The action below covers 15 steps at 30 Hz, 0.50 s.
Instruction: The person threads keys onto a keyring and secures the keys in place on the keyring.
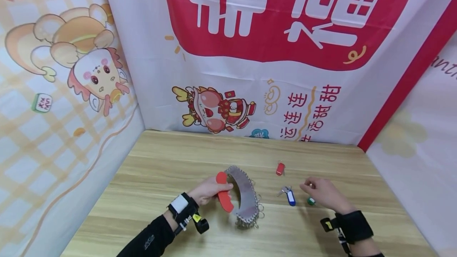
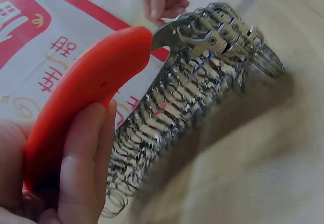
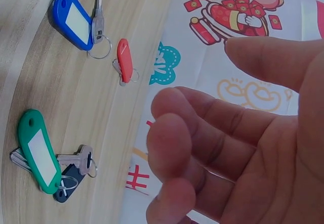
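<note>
Left grip (image 1: 210,189) clasps the red handle (image 1: 225,197), its long axis pointing away; right grip (image 1: 323,194) hangs loosely curled, empty.

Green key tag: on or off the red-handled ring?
Off: the green tag lies on the table, apart from the red-handled ring that the left hand holds.

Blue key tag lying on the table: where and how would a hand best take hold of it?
Probably by the long edges of the blue key tag, toward its near end, pinched from above and from the right hand's side. The tag lies flat and straight-sided, and its key spreads toward the far left, leaving that end clearer for the grip.
</note>
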Available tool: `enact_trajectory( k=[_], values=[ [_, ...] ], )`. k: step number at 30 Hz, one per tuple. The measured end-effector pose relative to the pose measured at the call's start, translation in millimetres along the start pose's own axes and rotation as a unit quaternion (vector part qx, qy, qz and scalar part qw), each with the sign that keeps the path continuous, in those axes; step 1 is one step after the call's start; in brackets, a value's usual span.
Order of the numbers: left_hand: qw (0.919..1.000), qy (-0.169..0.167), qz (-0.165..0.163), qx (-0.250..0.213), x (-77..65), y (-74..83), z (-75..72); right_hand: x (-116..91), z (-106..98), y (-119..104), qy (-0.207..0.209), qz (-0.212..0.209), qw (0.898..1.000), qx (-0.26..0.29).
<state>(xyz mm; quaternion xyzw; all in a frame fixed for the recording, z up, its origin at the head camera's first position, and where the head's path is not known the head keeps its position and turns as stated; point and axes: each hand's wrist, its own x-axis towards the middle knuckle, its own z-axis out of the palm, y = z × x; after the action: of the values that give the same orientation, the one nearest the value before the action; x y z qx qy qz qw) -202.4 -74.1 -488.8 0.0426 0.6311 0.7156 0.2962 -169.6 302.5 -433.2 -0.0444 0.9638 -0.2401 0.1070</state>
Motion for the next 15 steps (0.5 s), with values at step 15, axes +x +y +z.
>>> enact_trajectory(
  k=[15],
  values=[
    [0.9995,-0.007,-0.029,0.009,-17.0,-20.8,-39.6,8,5,6,-0.001,0.001,1.0,-0.002]
  ],
)
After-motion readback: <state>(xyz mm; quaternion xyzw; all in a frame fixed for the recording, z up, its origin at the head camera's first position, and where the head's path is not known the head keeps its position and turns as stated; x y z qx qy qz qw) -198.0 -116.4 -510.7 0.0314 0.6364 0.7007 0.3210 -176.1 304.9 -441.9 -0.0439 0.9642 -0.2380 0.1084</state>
